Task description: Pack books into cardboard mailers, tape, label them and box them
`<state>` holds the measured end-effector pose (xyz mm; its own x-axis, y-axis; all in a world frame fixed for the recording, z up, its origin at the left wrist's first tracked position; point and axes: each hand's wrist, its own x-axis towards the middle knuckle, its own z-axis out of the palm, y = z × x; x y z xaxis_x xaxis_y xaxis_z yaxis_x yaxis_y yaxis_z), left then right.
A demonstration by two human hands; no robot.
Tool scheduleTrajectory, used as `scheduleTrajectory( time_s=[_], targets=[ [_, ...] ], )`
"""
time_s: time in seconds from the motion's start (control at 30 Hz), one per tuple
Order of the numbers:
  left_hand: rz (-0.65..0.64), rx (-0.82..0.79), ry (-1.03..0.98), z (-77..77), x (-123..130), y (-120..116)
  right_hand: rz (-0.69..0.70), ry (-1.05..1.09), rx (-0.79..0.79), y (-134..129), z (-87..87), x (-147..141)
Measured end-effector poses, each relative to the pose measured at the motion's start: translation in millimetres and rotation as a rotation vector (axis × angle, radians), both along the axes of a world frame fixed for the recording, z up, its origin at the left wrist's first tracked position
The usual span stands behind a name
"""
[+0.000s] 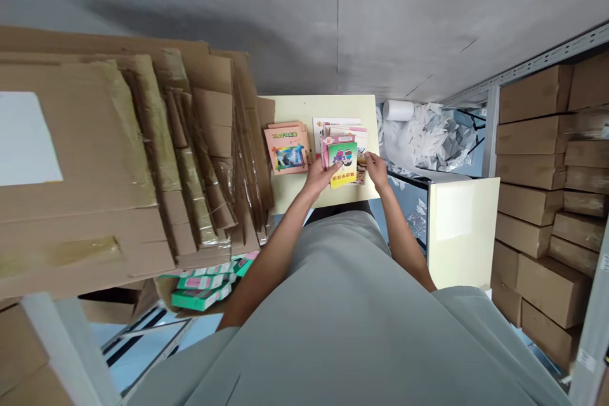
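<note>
My left hand (pixel 320 176) is closed on a small green and yellow booklet (pixel 343 165), its thumb lying across the cover. Behind that booklet, a pink booklet or box (pixel 329 141) shows only in part. My right hand (pixel 377 171) is closed just to the right, its fingertips pinched by the edge of the printed items; what they hold is too small to make out. Under both hands lie flat printed sheets or books (pixel 337 122) on a cream table (pixel 290 193). Left of them sits a stack of orange-pink picture booklets (pixel 288 149).
Flattened cardboard boxes (pixel 118 171) stand upright at the left. Below them, a carton holds green and pink packs (pixel 202 285). At right are white paper scraps (pixel 423 136), a white roll (pixel 398 110), a cream panel (pixel 464 228) and shelved cartons (pixel 530 171). A grey wall (pixel 304 19) runs behind.
</note>
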<state>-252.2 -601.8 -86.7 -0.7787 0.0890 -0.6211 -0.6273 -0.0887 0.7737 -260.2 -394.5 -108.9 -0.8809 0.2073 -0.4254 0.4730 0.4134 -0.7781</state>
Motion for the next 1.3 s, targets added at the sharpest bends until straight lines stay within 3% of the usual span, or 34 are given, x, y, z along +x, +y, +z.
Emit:
scheduleTrajectory(
  time_s=[0.13, 0.23, 0.33, 0.43, 0.63, 0.77, 1.03, 1.17, 1.3],
  targets=[
    [-0.056, -0.351, 0.113, -21.3, -14.8, 23.5, -0.06, -0.025, -0.073, 1.6, -3.8, 7.3],
    [-0.152, -0.6, 0.261, -23.0, -8.0, 23.7, -0.09, -0.064, -0.044, -3.2, -7.5, 7.9],
    [-0.192, -0.749, 0.36, -20.6, 2.6, 16.8, -0.132, -0.089, 0.028, -9.6, -11.2, 6.3],
    [-0.16, -0.728, 0.317, -22.7, 7.7, 12.7, -0.191, -0.097, 0.055, -12.3, -15.0, 6.0],
    [-0.029, -0.656, 0.304, -32.5, 8.2, 18.2, -0.256, -0.084, -0.145, -1.1, -20.8, 8.6],
    [0.022, -0.636, 0.251, -37.2, 5.5, 16.9, -0.244, -0.08, -0.157, 4.0, -19.8, 7.5],
    [-0.049, -0.531, 0.118, -46.6, -6.7, -1.6, -0.198, -0.068, -0.241, 3.4, -8.7, 5.1],
    [-0.032, -0.573, 0.085, -37.3, -7.1, 5.5, -0.235, -0.074, -0.271, 2.2, -7.2, 6.5],
    [0.022, -0.641, 0.233, -4.9, -4.0, 2.0, -0.304, -0.081, -0.299, 11.5, -5.9, 9.8]
  ],
)
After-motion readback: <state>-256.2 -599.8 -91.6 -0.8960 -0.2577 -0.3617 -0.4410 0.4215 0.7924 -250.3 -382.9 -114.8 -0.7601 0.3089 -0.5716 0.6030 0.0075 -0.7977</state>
